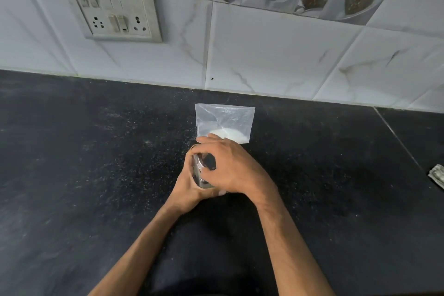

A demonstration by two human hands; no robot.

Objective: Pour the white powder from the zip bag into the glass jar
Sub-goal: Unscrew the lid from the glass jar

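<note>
A clear zip bag point(224, 121) lies flat on the black counter point(96, 163), with white powder point(230, 136) gathered at its near end. Just in front of the bag stands the jar point(199, 175), mostly hidden by both hands; only a shiny metal lid or rim shows between the fingers. My left hand point(186, 190) wraps the jar's left side from below. My right hand point(230, 168) covers the jar's top, fingers curled over the lid. Whether the lid is on tight cannot be told.
A tiled wall point(264, 50) rises right behind the bag, with a switch and socket plate point(115, 7) at upper left. A folded banknote point(437, 175) lies at the counter's right edge. Fine white specks are scattered on the counter around the jar.
</note>
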